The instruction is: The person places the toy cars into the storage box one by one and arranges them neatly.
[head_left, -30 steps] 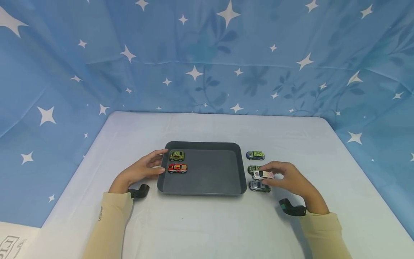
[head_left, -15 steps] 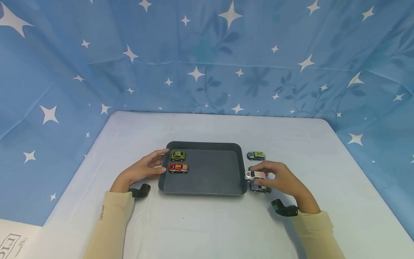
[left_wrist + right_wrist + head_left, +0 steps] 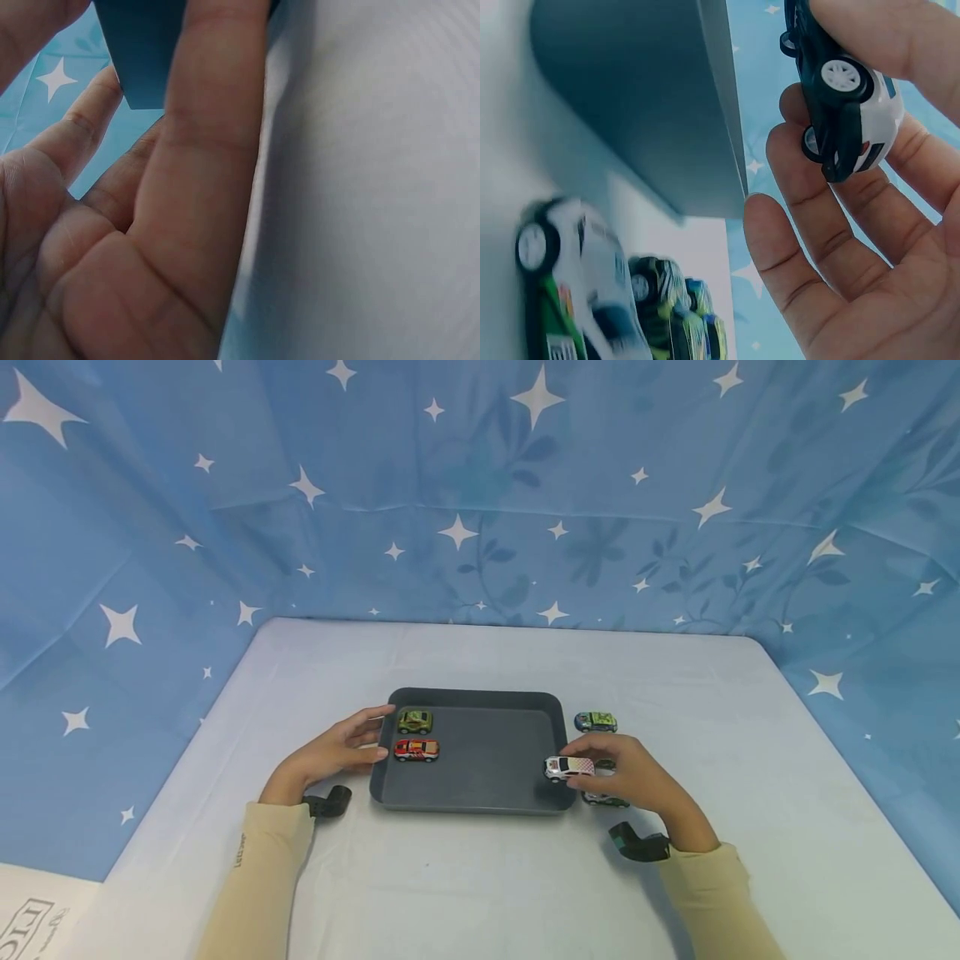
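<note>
While the white car (image 3: pixel 568 767) is pinched between the thumb and fingers of the right hand (image 3: pixel 626 770), it is held raised over the right end of the tray (image 3: pixel 480 785). Its long axis is laid roughly along the tray's long sides, nose to the left, and its body is reached by the hand from the tail end, so that the whole length of bare tray is faced by the nose. At the opposite end, the tray's left wall is touched by the left hand (image 3: pixel 333 750), whose fingers are spread fairly straight and wrapped round nothing. The right hand is clearly the nearer one to the car. Inside the tray, the left wall is closely neighboured by the green car (image 3: pixel 416 722) and, nearer the person, the red car (image 3: pixel 417 750). Outside the right wall, the blue car (image 3: pixel 596 722), the camouflage car (image 3: pixel 606 764) and the silver car (image 3: pixel 606 800) are lined up on the bench (image 3: pixel 480 885), the last two partly hidden by the right hand. Behind, a starry cloth (image 3: pixel 480 452) is hung.
</note>
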### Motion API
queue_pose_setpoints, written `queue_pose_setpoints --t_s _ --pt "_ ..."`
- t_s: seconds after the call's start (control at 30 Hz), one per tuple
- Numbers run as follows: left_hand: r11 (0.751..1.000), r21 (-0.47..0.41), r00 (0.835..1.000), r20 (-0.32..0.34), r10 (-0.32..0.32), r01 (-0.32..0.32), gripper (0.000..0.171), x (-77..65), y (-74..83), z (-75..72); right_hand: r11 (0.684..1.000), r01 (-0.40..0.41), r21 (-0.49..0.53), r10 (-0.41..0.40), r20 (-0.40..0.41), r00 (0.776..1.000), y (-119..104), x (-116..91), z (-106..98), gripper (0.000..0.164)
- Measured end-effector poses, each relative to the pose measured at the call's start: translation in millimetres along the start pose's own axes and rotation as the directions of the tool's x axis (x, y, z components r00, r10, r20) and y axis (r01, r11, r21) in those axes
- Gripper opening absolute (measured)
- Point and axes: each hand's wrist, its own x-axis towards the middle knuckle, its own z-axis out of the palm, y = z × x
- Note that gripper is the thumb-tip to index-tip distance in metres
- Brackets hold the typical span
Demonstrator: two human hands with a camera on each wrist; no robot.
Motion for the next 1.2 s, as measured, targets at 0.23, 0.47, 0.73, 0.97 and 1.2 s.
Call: queue_pose_setpoints --t_s 0.23,0.47,0.73,0.97,1.2 --pt "1.000 -0.001 1.000 0.004 0.003 -0.003 0.085 -0.1 0.2 0.3 0.999 0.050 0.013 -0.050 0.010 0.999 -2.7 8.8 10.4 0.029" --pt "1.000 0.004 1.000 0.006 0.007 -0.007 0.085 -0.8 -1.6 -0.6 0.994 0.094 0.053 -0.096 0.028 0.995 -3.6 16.6 22.0 0.028" --pt "1.000 0.000 1.000 0.014 0.022 -0.022 0.085 -2.2 -1.2 -1.3 0.997 0.055 0.050 -0.058 0.043 0.997 -8.1 23.3 32.1 0.031" --pt "1.000 -0.003 1.000 0.005 0.012 -0.012 0.084 -0.7 -0.8 -1.4 0.998 0.050 0.044 -0.052 0.044 0.998 -12.8 29.9 40.8 0.031" --pt "1.000 -0.005 1.000 0.008 0.022 -0.022 0.084 -0.2 -1.2 -1.4 0.996 0.060 0.068 -0.062 0.036 0.997 -14.4 36.7 52.6 0.029"
